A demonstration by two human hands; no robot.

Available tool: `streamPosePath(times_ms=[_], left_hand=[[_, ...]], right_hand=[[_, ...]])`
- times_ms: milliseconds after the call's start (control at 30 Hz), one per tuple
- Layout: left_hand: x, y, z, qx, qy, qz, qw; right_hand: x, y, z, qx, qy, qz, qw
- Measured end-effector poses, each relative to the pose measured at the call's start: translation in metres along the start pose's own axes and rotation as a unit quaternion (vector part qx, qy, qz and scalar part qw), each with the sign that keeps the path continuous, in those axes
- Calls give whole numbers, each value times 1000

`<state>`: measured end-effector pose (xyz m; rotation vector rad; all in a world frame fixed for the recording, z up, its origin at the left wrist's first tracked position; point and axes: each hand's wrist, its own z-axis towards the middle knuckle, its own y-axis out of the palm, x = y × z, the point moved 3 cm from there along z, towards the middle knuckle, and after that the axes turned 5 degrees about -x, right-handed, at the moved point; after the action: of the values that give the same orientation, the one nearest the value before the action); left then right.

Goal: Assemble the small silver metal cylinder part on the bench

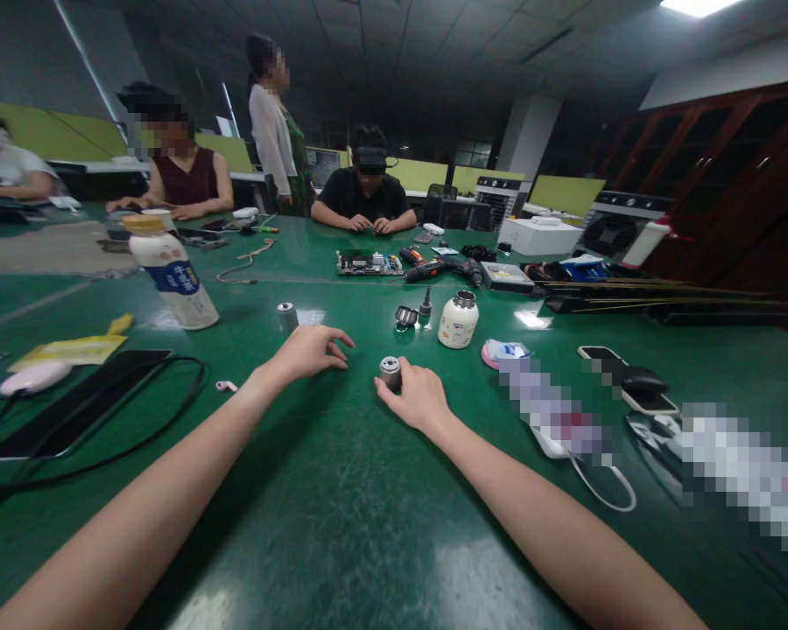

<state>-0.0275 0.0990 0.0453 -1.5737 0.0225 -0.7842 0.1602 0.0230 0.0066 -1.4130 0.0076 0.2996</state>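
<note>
My right hand [418,395] is closed around a small silver metal cylinder [390,371], which stands upright on the green table [341,525]; holes show in its top face. To the left, my left hand [313,350] hovers with fingers apart and nothing in them. Just behind it stands a second silver cylinder [287,316], its lower part touching the outline of my wrist. Beyond my right hand are a cream open-necked bottle [458,322], a dark lid [405,317] and a black stopper-like piece [425,302].
A milk-drink bottle [174,280] stands at left, near a tablet [79,402] with a black cable and an earbud [226,386]. Farther back lie a circuit board [369,263] and a power drill [426,269]. Phones, a mouse [643,381] and cables lie at right. Several people are around the table.
</note>
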Motion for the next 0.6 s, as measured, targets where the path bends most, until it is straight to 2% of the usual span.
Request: streamPosePath(times_ms=[67, 133, 267, 367, 600], left_hand=[[17, -2, -3, 58, 32, -38, 997], [37, -2, -6, 90, 71, -104, 988], [67, 6, -10, 62, 129, -152, 978], [73, 13, -11, 55, 147, -124, 980], [79, 12, -13, 105, 161, -19, 981]], right_hand=[[0, 0, 0, -1, -2, 2, 1000], [0, 0, 0, -1, -2, 5, 1000], [1, 0, 0, -9, 0, 17, 1000], [1, 0, 0, -14, 1, 25, 1000], [0, 0, 0, -6, 0, 23, 1000]])
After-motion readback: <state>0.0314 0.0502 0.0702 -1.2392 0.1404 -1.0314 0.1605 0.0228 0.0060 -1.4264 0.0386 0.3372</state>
